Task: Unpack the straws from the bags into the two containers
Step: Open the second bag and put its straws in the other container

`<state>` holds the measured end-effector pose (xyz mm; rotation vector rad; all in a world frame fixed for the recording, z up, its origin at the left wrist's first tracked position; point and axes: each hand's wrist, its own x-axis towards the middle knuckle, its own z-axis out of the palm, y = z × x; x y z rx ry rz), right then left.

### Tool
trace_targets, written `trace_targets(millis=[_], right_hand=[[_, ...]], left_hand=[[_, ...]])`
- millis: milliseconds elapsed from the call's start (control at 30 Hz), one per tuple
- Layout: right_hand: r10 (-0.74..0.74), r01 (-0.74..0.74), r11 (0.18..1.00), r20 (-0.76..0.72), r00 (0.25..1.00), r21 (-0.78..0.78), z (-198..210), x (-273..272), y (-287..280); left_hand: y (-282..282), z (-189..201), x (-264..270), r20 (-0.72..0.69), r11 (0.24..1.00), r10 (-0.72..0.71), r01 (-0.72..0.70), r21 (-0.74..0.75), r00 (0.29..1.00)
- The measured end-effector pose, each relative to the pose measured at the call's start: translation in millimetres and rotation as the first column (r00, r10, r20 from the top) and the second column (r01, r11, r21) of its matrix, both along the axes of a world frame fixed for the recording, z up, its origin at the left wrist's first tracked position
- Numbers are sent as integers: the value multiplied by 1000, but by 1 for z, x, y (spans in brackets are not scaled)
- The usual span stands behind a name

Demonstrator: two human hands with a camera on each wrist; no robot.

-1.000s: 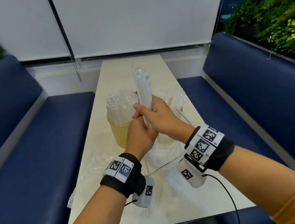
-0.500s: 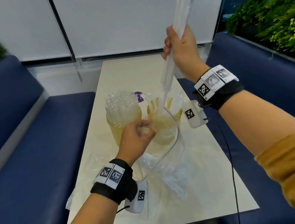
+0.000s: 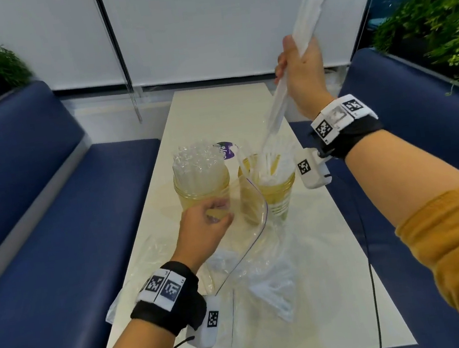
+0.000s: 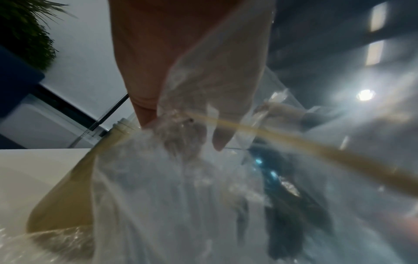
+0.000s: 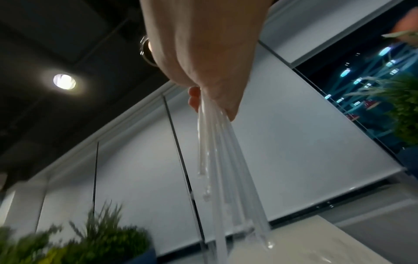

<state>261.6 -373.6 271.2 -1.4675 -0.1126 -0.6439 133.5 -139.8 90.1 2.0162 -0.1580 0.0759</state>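
Two yellowish clear jars stand mid-table. The left jar is packed with clear straws. The right jar holds a few wrapped straws. My right hand is raised high above the right jar and grips a bundle of long clear wrapped straws that slants down, its lower ends over the jar's mouth. In the right wrist view the same straws fan out below my fingers. My left hand pinches the rim of a clear zip bag just in front of the jars; the left wrist view shows the bag crumpled under my fingers.
Crumpled clear bags lie on the cream table near me. A round purple-printed lid lies behind the jars. Blue benches run along both sides, with plants at the far corners. A cable trails from my right wrist.
My right hand pulled the straw bundle up out of the bag and swung it high to the right, above the right jar. My left hand stayed low, holding the emptied bag.
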Motion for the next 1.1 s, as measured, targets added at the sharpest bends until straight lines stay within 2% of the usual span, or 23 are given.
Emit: trace_targets(millis=[133,267,333,433,533,667,767,833,933,1067,1100], right_hand=[[2,-15,970,-50,999,-243,-41,1,12],[-12,-79,912,-219,976,-402,-93,4,18],[-8,-128,903,-315,949,-410,-112,3,18],[-61,-114,916,-414,908,-384,-119,1,14],[-114,-14,943,-361,926,-333,-110,-2,11],[-101,50,921,-114,988,-388,-106,-4,9],[-178,181,810,61,982,-558,-103,-1,8],[-227,245,733,112,968,-635,-100,1,7],[-276,219,634,47,960,-742,-106,-1,5],[-325,-54,366,-182,928,-929,-126,-4,-4],[-314,-61,368,-185,931,-928,-128,-3,-5]], left_hand=[[-5,8,2,-10,999,5,-5,-47,1000],[-5,13,4,-13,998,-2,1,-59,1000],[-2,14,4,-9,998,1,-1,-61,1000],[2,14,5,-6,998,9,-9,-70,1000],[4,16,5,5,998,6,-5,-69,1000],[1,21,5,15,998,-6,7,-70,1000],[-1,24,5,22,997,-11,13,-75,1000],[-1,26,5,24,997,-12,14,-74,1000],[-1,27,5,20,997,-18,19,-76,1000],[1,25,3,21,996,-23,24,-83,1000],[1,25,3,20,996,-21,23,-85,1000]])
